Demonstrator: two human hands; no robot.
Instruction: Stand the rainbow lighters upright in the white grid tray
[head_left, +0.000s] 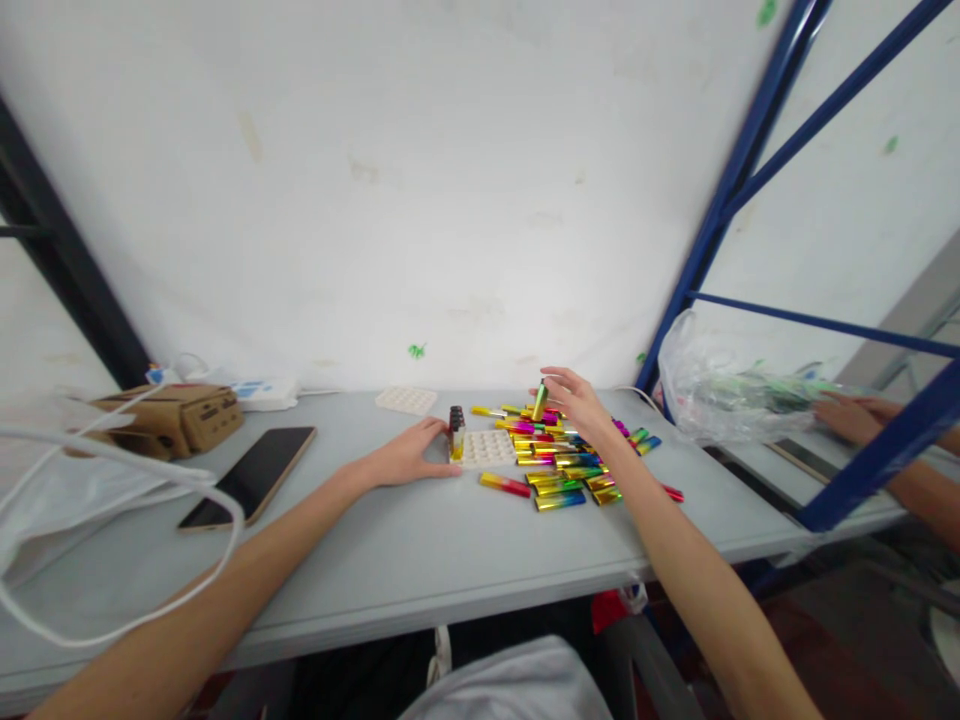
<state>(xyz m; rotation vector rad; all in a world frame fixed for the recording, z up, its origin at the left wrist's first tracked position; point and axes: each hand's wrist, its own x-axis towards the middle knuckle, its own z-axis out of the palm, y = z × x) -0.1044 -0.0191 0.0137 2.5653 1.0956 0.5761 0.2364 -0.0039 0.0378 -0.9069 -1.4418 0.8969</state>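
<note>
Pinching a yellow-green tube (pixel 539 400) with the fingertips of our right hand (pixel 576 398), we are holding it tilted just above the pile of shiny rainbow tubes (pixel 559 465). The pile is lying near the far edge of the grey table (pixel 450 550). Our left hand (pixel 409 455) is lying loose and open on the table, with its fingers touching the left side of the white tray with holes (pixel 491 448). A few dark tubes (pixel 456 425) are standing in the tray's left row. A phone (pixel 251 475) is lying toward the left edge, near a cardboard box (pixel 176 415). Another person's hand (pixel 847 412) is resting beyond the right edge, by a plastic bag (pixel 712 395).
</note>
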